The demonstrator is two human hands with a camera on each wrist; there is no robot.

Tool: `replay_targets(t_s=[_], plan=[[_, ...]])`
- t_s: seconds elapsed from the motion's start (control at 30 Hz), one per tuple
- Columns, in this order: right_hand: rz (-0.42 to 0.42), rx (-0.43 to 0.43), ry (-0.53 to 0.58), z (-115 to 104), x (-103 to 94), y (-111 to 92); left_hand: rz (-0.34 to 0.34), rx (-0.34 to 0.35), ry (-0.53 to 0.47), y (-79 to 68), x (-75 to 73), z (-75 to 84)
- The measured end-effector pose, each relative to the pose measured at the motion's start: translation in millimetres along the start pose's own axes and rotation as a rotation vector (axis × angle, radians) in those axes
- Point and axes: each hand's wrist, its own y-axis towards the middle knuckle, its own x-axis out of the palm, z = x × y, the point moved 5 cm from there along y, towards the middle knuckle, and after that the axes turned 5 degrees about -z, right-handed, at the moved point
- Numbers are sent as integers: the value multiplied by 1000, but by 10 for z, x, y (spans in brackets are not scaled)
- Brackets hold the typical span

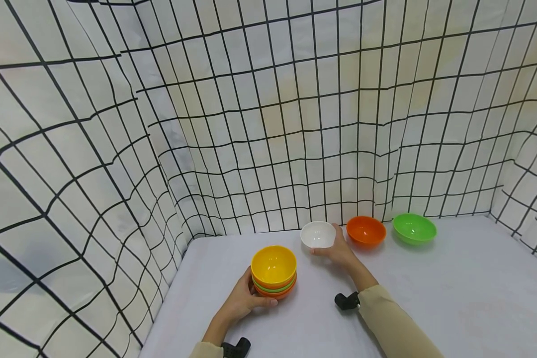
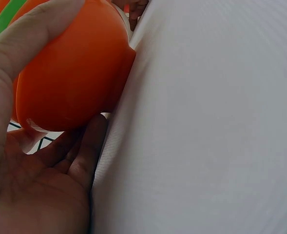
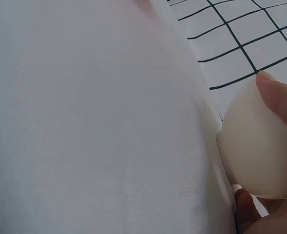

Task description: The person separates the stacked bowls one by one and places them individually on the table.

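A stack of bowls stands on the white table, with a yellow bowl on top and a green rim and orange bowls below. My left hand holds this stack from its left and near side, thumb in front. In the left wrist view the thumb lies along the lower orange bowl, while the other fingers reach beneath its side. Farther back, my right hand grips a white bowl by its right side. The right wrist view shows the white bowl between thumb and fingers, its base at the tabletop.
Right of the white bowl stand an orange bowl and a green bowl, near the table's back edge. White cloth walls with a black grid rise behind and at the sides. The white tabletop stretches away to the right.
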Motion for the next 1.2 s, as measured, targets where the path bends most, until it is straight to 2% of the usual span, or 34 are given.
replay_targets(t_s=[0.63, 1.2], plan=[[24, 22, 3, 11, 0, 39, -5, 8, 3, 5, -1, 0], [40, -6, 24, 5, 2, 13, 6, 9, 1, 4, -2, -18]])
